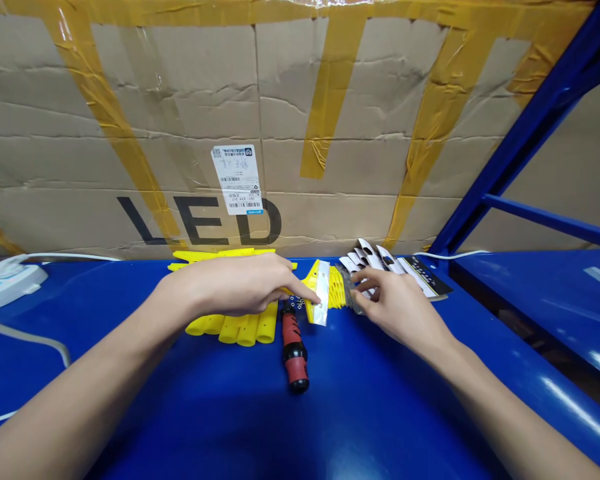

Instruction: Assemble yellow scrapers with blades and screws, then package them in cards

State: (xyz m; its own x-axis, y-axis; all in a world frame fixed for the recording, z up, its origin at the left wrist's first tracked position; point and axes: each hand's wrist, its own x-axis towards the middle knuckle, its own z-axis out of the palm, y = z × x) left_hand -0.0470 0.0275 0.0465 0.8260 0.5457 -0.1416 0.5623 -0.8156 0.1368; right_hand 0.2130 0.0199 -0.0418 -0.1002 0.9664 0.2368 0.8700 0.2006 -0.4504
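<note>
My left hand [247, 283] reaches over a row of yellow tubes [247, 330]. Its index finger is stretched out and its tip touches a shiny silver strip [322, 280]; the other fingers are mostly hidden. That strip lies across flat yellow plastic pieces [311, 293]. Just right of it sits a stack of thin yellow pieces [337, 287]. My right hand [397, 303] is open, thumb and fingers apart, by a stack of dark grey flat pieces [350, 293]. A red and black screwdriver [293, 350] points away from me, its tip end hidden near small screws [296, 301].
Curled white cards [375, 257] and a black-and-white printed card [425, 277] lie beyond my right hand. A power strip [10, 285] with white cables sits at left. A large taped carton [180, 133] stands behind the blue shelf [260, 427]; a blue post [510, 127] rises at right.
</note>
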